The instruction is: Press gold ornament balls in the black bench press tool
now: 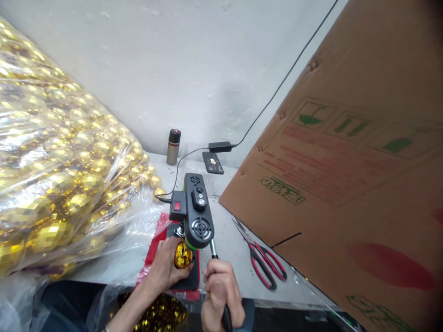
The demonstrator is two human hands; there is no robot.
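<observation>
"Where is the gold faceted ball (pixel 183 256) held?"

"Clamped in the left hand (pixel 166 265), beside the black machine (pixel 200 219) (a red switch (pixel 177 206) is fitted)."

"And the lever (pixel 213 249)?"

"It is gripped by the right hand (pixel 222 293)."

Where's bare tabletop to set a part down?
Best: mostly bare tabletop strip between the black machine and the scissors. Smaller patch: between machine and phone. Crowded: left, bagged gold balls; right, carton; front, left hand with gold ball, right hand on lever.
</observation>
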